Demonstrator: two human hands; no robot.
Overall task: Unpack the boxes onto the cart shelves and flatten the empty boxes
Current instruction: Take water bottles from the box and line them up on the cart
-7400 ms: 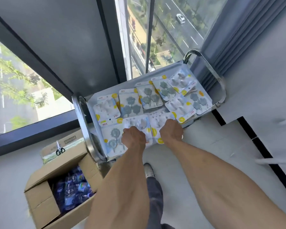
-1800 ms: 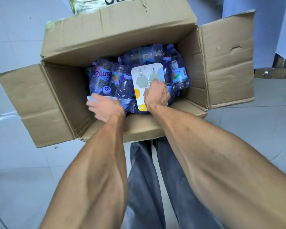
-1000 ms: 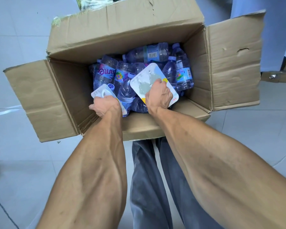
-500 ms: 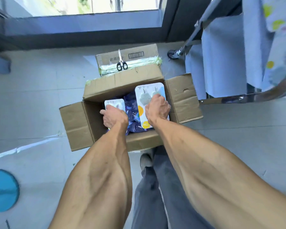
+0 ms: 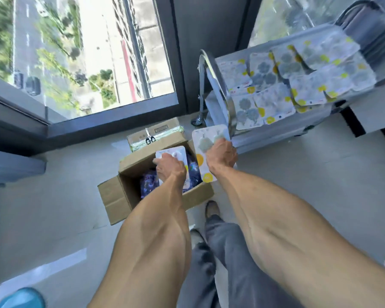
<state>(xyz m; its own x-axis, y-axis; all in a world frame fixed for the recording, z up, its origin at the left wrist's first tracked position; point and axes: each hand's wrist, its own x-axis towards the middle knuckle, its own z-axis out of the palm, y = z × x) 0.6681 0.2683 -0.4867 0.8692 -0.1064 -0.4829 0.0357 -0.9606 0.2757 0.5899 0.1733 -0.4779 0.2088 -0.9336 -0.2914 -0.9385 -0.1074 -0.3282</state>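
Note:
An open cardboard box (image 5: 120, 196) stands on the floor with blue-labelled water bottles (image 5: 148, 183) inside. My left hand (image 5: 169, 167) grips a small white hook pack (image 5: 176, 153) above the box. My right hand (image 5: 221, 155) grips a larger white hook pack (image 5: 201, 150) with yellow dots, lifted beside the box's right edge and close to the cart. The metal cart (image 5: 273, 134) stands at the upper right; its top shelf is covered with several hook packs (image 5: 276, 72).
A second, sealed box (image 5: 162, 130) lies behind the open one with scissors (image 5: 150, 138) on top. A floor-to-ceiling window (image 5: 76, 54) runs along the back. A blue round object (image 5: 22, 297) sits at the bottom left. My legs and shoes (image 5: 211, 210) are below the box.
I have straightened up and the view has swung toward the cart. Both hands have risen out of the box, each carrying its hook pack, the right one nearing the cart.

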